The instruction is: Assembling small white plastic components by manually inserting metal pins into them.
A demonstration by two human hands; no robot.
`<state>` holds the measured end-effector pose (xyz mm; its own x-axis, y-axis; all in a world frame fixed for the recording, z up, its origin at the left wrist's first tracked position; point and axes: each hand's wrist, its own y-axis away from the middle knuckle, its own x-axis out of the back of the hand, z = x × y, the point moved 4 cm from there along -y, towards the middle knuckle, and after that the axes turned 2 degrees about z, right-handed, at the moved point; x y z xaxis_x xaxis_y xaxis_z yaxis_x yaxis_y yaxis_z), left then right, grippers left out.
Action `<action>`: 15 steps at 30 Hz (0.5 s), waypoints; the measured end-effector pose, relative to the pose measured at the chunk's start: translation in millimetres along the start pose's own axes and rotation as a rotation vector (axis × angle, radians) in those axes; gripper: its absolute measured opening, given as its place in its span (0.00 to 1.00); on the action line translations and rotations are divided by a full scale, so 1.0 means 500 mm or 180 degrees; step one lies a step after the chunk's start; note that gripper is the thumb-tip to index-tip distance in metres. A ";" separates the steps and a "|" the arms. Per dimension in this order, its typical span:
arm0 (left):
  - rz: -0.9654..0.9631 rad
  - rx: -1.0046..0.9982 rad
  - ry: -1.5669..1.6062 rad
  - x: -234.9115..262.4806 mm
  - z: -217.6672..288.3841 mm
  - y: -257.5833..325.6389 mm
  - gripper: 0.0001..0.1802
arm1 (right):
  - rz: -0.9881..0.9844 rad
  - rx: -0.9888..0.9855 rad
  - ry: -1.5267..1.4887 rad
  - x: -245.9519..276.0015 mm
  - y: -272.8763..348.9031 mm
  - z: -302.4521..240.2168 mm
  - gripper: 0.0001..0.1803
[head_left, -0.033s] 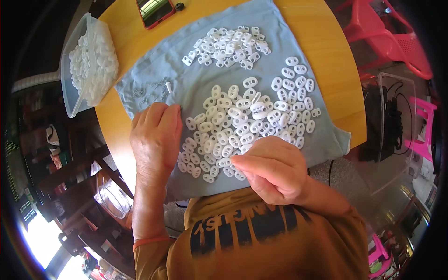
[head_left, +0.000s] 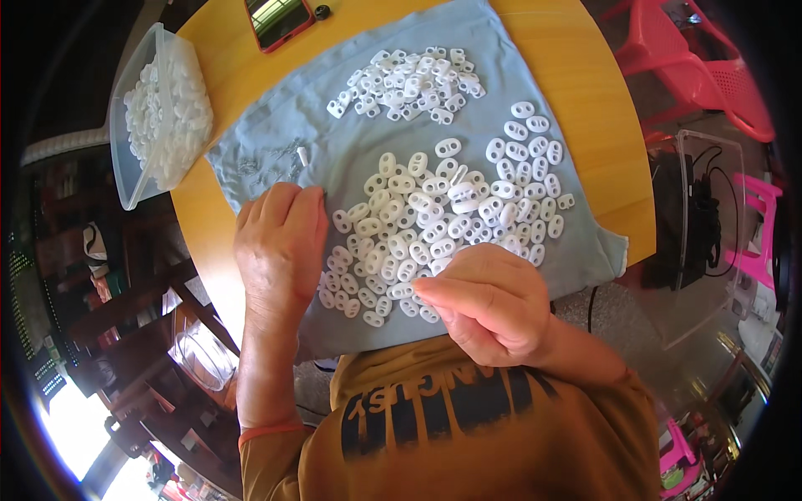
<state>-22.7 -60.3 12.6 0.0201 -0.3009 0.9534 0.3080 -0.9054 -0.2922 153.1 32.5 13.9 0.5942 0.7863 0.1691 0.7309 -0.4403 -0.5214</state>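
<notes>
From where I stand, taking the blue cloth (head_left: 510,67) as the dial with twelve farthest from the person, a clear tub (head_left: 125,179) of white pieces sits at ten o'clock on the table (head_left: 601,167), off the cloth, perhaps to leave the cloth free. The phone (head_left: 277,21) lies at eleven, seemingly out of the hands' way.

At eight, the left hand (head_left: 280,238) is back up, fingers curled under; I can't tell whether it grips anything. A small white peg (head_left: 302,156) lies just beyond its fingertips, toward one, within easy reach.

In the middle, white oval pieces (head_left: 390,265), two-holed, lie heaped right in front of the person. The smaller pile (head_left: 409,86) at twelve is set apart, probably so the kinds don't mix.

At five, the right hand (head_left: 493,305) has thumb and forefinger closed in a pinch over the heap's edge; whatever might be between them is hidden. More ovals spread thinly at two. The cloth probably keeps everything from skidding.
</notes>
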 end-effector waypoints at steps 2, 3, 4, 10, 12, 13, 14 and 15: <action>0.0019 0.0025 -0.0007 0.000 -0.003 -0.004 0.07 | -0.0015 0.0061 0.0034 0.000 -0.005 -0.003 0.13; 0.0037 0.0045 0.0001 0.000 -0.005 -0.006 0.07 | -0.0018 0.0062 0.0027 0.001 -0.007 -0.005 0.13; 0.0036 0.0051 -0.0005 0.000 -0.006 -0.006 0.07 | -0.0011 -0.0013 -0.0009 0.002 -0.009 -0.005 0.13; 0.0361 0.0583 0.1522 0.065 0.041 -0.012 0.10 | 0.0055 -0.0845 -0.0081 -0.006 -0.044 -0.003 0.12; 0.0505 0.0277 0.1574 0.088 0.071 -0.012 0.11 | 0.0386 -0.1599 -0.0906 -0.018 -0.055 0.005 0.09; 0.0494 0.0213 0.1565 0.096 0.083 -0.012 0.13 | 0.0357 -0.1977 -0.1371 -0.027 -0.052 0.009 0.09; 0.0573 0.0105 0.1583 0.100 0.091 -0.010 0.14 | 0.0357 -0.1953 -0.1366 -0.032 -0.052 0.008 0.09; 0.0656 -0.0006 0.1602 0.098 0.094 -0.008 0.15 | 0.0414 -0.2182 -0.1789 -0.039 -0.048 0.013 0.09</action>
<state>21.9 -57.1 64.1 -0.3782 -0.5782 0.7229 0.3442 -0.8128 -0.4700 121.8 30.4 17.3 0.5659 0.7290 -0.3851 0.8162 -0.5614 0.1367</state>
